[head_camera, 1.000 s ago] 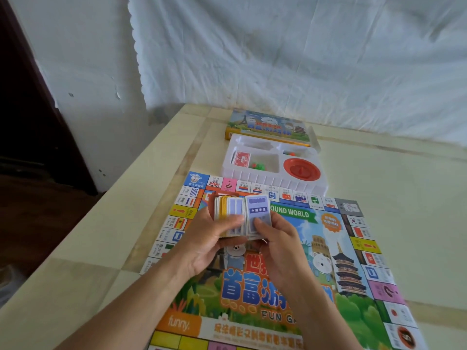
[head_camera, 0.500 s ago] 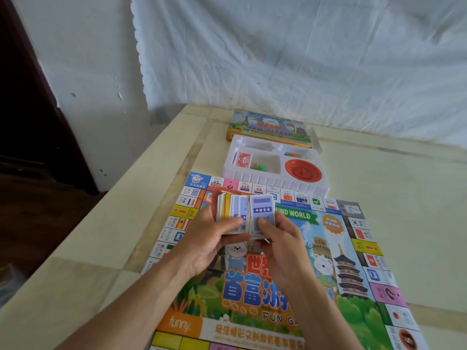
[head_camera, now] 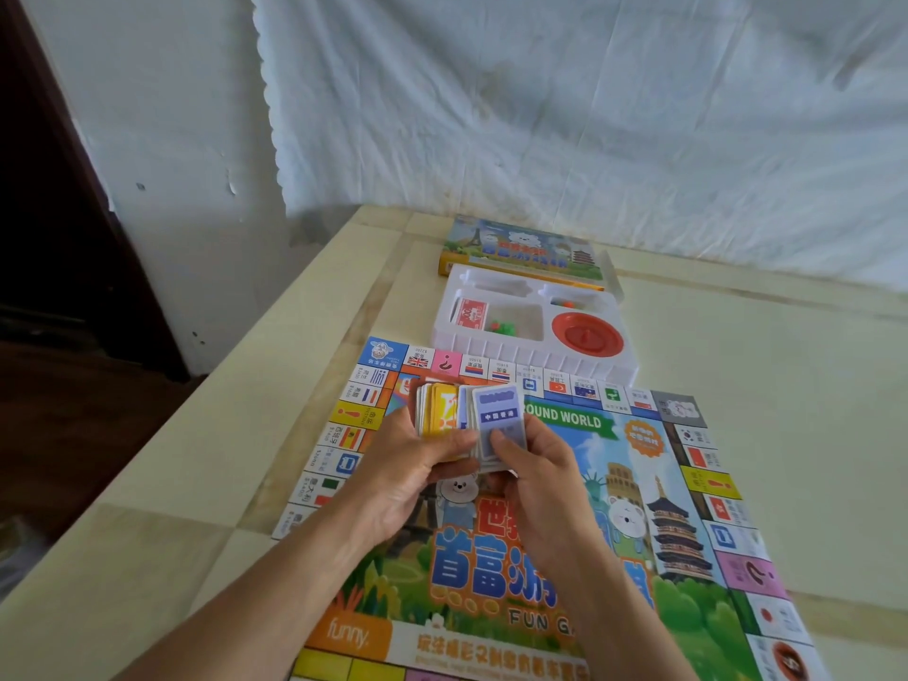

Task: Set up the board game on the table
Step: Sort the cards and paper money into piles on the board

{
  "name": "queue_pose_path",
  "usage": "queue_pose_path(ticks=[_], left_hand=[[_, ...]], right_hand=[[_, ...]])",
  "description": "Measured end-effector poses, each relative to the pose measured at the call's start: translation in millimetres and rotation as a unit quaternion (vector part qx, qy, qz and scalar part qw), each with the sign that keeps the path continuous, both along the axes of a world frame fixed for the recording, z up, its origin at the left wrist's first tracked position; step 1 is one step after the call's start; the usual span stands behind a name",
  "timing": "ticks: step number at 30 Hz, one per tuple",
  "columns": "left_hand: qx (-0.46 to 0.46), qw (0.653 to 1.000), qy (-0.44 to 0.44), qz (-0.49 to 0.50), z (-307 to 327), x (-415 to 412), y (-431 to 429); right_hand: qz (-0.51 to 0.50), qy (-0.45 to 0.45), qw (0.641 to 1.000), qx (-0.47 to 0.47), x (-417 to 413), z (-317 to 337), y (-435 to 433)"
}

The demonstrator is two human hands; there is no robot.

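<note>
Board game: board [head_camera: 688, 607] unfolded flat on the table [head_camera: 761, 410], white tray [head_camera: 530, 358] at its far edge with a red spinner [head_camera: 587, 332] and small pieces [head_camera: 501, 327] inside. Card stack [head_camera: 498, 420] held above the board's far-left part, left grip [head_camera: 408, 479] clamped round the fanned stack, right grip [head_camera: 545, 489] pinching the front blue card. Judged best peeled singly, sorted by colour, piles squared.

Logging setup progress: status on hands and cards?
Hands: left hand and right hand both grip the fanned card stack. Stack above the unfolded game board. White insert tray at board's far edge; no obstruction seen.
</note>
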State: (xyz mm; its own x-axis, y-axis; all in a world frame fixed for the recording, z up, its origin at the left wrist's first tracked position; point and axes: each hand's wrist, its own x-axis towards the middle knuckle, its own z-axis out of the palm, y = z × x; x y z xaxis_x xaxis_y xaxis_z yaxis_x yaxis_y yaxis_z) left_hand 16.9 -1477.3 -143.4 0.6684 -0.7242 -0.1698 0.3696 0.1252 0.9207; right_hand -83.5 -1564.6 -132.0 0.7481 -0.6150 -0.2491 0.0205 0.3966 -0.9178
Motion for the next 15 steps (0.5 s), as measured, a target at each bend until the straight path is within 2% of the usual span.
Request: queue_pose_path(ticks=[3,4,5,6,7,9,10,11,12,13,15], left_hand=[[0.001,1.0,0.011,-0.017,-0.1,-1.1,0.3],[0.006,1.0,0.021,-0.003,-0.2,0.1,0.8],[0.011,0.999,0.031,0.021,0.2,1.5,1.4],[0.018,0.998,0.028,0.052,0.1,4.8,1.5],[0.037,0.995,0.004,0.089,0.1,9.1,1.4],[0.071,0.985,-0.049,0.147,1.2,14.5,0.8],[0.066,0.985,-0.05,0.154,1.8,14.9,0.6],[0.052,0.988,-0.034,0.144,2.8,12.8,0.8],[0.036,0.992,-0.009,0.123,2.7,9.8,0.0],[0.018,0.995,0.022,0.096,3.4,5.9,-0.3],[-0.006,0.996,0.067,0.057,5.3,-0.8,-0.7]], right_hand=[[-0.009,0.014,1.0,-0.016,-0.5,-0.1,0.8],[-0.022,0.03,0.998,-0.052,-0.7,0.5,0.7],[-0.038,0.056,0.99,-0.125,-1.1,1.9,-0.6],[-0.054,0.099,0.966,-0.234,-2.0,5.2,-3.1],[-0.06,0.156,0.914,-0.37,-3.7,9.6,-5.7],[-0.019,0.266,0.746,-0.611,-6.1,19.1,-6.5],[0.02,0.299,0.675,-0.674,-5.4,21.9,-3.2],[0.067,0.327,0.626,-0.705,-4.2,21.3,2.3],[0.106,0.341,0.6,-0.716,-2.6,17.4,7.6],[0.126,0.349,0.591,-0.716,-2.2,13.4,13.3],[0.123,0.348,0.606,-0.704,-2.4,6.7,16.3]])
